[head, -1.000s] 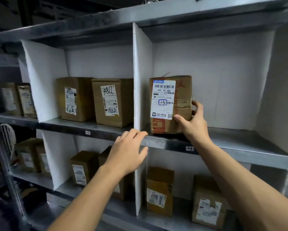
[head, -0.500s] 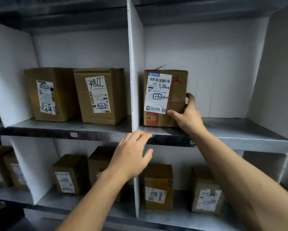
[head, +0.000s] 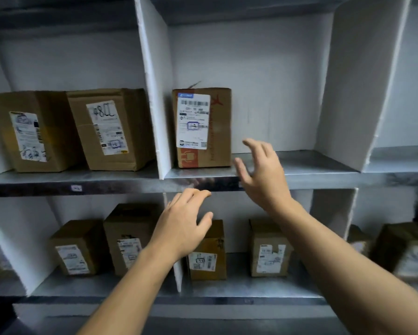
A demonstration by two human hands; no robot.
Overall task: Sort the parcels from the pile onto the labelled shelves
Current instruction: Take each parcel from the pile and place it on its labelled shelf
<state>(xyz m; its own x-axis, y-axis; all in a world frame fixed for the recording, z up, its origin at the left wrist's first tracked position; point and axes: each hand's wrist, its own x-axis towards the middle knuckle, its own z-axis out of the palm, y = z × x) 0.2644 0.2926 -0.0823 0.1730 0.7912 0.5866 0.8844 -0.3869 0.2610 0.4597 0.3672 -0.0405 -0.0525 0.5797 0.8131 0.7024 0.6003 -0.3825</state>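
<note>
A brown cardboard parcel (head: 217, 131) with a white shipping label stands upright on the upper metal shelf (head: 299, 169), just right of a white divider (head: 154, 93). My right hand (head: 261, 175) hovers a little to the right of and below the parcel, fingers spread, touching nothing. My left hand (head: 183, 226) is lower, in front of the shelf's front edge, fingers loosely apart and empty.
Two more parcels (head: 106, 131) stand in the compartment left of the divider. The lower shelf (head: 239, 288) holds several small boxes. A second white divider (head: 348, 93) bounds the parcel's compartment on the right, with bare shelf between.
My right hand has let go of the parcel and drawn back to the right, fingers spread. The parcel stays on the shelf. The view has shifted closer and rightward.
</note>
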